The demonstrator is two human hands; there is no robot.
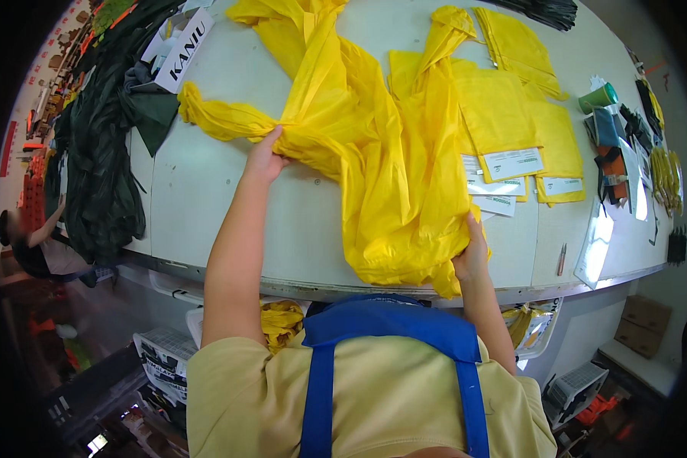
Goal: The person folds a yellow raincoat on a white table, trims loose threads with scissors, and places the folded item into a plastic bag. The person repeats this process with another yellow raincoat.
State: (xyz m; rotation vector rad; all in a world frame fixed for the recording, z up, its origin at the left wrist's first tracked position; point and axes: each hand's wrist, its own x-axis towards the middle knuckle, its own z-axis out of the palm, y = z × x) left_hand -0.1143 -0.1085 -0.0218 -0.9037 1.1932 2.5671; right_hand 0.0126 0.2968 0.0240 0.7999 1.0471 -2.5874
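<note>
A large, crumpled yellow garment [374, 168] of thin, shiny fabric lies across the white table in front of me. A sleeve-like part [225, 122] stretches off to its left. My left hand [267, 156] is closed on the cloth where this part joins the body. At the lower right edge of the garment, my right hand [472, 252] grips a fold, its fingers partly hidden by the cloth. Another bunched, sleeve-like length [444, 38] reaches toward the far side.
Flat folded yellow pieces [500, 114] with white labels lie to the right. Small scissors or snips [562, 259] rest near the table's front edge. Dark green fabric [103, 160] is heaped at left, beside a white box [182, 49]. A green thread cone [599, 98] is far right. Another person [46, 244] works at left.
</note>
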